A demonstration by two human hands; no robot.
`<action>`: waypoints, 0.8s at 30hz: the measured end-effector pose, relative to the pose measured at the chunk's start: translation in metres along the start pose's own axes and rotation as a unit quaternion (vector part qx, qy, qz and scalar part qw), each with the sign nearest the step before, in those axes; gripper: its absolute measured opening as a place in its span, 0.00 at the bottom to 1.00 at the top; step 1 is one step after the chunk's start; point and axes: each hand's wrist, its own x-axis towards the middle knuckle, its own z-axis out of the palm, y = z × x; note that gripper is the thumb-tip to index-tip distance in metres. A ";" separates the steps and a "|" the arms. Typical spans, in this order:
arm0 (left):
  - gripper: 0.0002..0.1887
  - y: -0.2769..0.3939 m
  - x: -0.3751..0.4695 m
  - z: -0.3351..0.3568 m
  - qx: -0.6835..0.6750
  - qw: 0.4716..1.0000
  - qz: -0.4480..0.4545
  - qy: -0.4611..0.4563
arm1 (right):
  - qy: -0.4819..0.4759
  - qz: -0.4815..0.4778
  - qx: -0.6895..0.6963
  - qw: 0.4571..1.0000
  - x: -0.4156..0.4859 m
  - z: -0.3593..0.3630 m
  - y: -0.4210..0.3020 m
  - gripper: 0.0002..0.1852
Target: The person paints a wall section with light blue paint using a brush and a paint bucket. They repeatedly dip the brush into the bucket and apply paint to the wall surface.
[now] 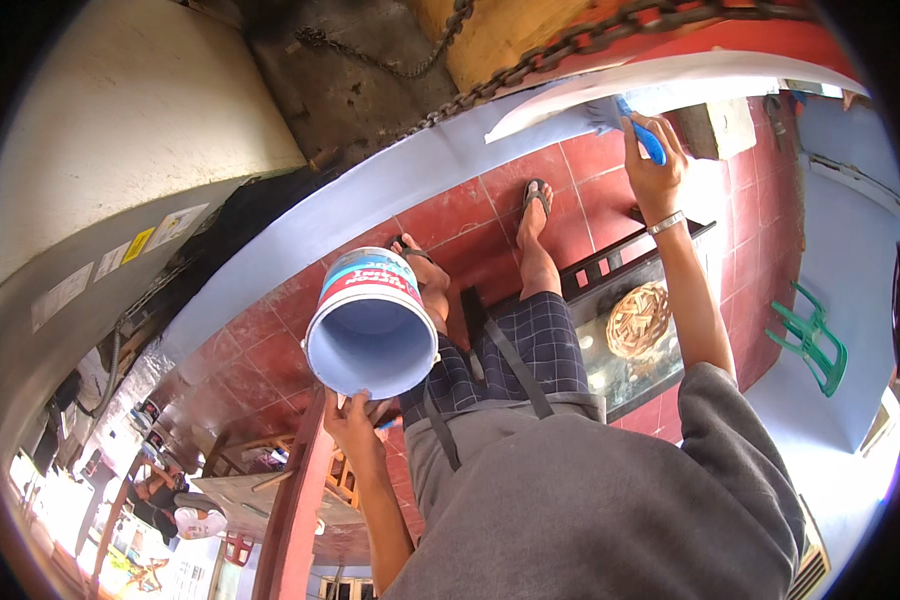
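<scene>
My right hand (658, 161) grips the blue handle of a paintbrush (649, 139), whose bristles rest against a low wall (450, 161). Pale blue paint covers much of that wall's face, while a white patch (547, 112) shows near the bristles. In my left hand (356, 427) is a Nippon Paint bucket (367, 281), held by its lower rim side and tilted so its mouth faces me. Bluish paint coats the inside of the bucket; how much liquid it holds cannot be told.
Rusty chain (540, 64) runs along the wall's top. A glass-topped table (645, 382) bearing a woven basket (637, 319) stands beside my leg on red floor tiles (450, 255). A green plastic chair (810, 337) is at right; a pink post (292, 495) rises at left. People (172, 502) sit farther off.
</scene>
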 end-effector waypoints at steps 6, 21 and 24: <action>0.36 -0.002 -0.023 0.031 -0.069 0.995 -0.027 0.067 | -0.014 -0.009 -0.082 0.997 0.030 -0.030 0.113 0.04; 0.31 -0.051 -0.054 0.109 -0.265 0.953 0.022 0.144 | -0.155 -0.051 0.115 0.980 0.003 -0.024 0.005 0.12; 0.30 -0.059 -0.066 0.115 -0.316 0.935 0.045 0.154 | -0.181 -0.097 0.172 0.963 0.014 -0.022 0.002 0.11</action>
